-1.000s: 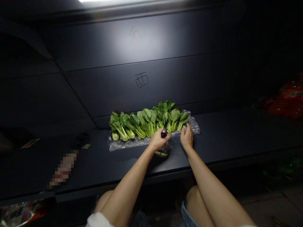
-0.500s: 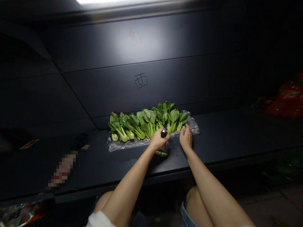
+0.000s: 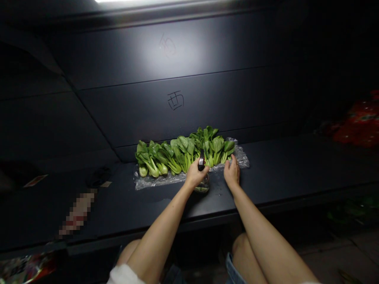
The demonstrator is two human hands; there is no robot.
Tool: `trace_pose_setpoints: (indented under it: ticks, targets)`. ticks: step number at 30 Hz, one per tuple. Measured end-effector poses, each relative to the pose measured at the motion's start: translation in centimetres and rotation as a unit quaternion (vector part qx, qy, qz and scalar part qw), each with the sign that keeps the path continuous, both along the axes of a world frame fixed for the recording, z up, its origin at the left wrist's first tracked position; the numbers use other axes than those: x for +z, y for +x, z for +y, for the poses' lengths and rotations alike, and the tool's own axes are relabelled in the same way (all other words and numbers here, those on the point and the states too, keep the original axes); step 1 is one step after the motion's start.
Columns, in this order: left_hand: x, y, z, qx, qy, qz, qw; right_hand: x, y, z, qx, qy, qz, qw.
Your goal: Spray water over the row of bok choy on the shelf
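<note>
A row of green bok choy [image 3: 183, 152] lies on crumpled clear plastic wrap [image 3: 161, 182] along the dark shelf [image 3: 275, 169]. Water drops glisten on some leaves. My left hand [image 3: 195, 174] is wrapped round the neck of a spray bottle [image 3: 201, 186] with a black spray head and a see-through body. Its black nozzle points at the stems in the middle of the row. By the rightmost bok choy, my right hand [image 3: 232, 172] rests at the edge of the wrap with thumb and fingers apart. Whether its fingertips touch the stems I cannot tell.
A dark panel wall [image 3: 136, 110] with a marked character stands behind the greens. Red packages [image 3: 359, 122] lie at the far right, dim greens [image 3: 352, 209] lower down. On the left are a blurred-out flat item [image 3: 78, 213], a small card [image 3: 106, 184] and a shiny packet [image 3: 26, 270].
My left hand has shifted slightly left with the spray bottle, and the nozzle has turned a little. My right hand stays by the right end of the row.
</note>
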State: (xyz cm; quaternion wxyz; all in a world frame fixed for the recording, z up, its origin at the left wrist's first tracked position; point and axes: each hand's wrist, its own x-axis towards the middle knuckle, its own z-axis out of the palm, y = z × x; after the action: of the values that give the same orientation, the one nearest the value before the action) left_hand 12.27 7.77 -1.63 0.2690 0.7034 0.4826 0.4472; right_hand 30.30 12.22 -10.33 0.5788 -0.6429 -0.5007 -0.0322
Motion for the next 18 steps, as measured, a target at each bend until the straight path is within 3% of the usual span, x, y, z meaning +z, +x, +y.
trace_pose_setpoints:
  ticks: [4,18]
  targets:
    - [0.1,-0.5,0.3,0.033,0.006,-0.019,0.999,-0.1,0.0,0.1,-0.002,0.004,-0.003,1.000]
    - [0.1,-2.3,0.3,0.059,0.018,-0.061,0.996,0.9,-0.3,-0.6,0.010,-0.025,0.006,1.000]
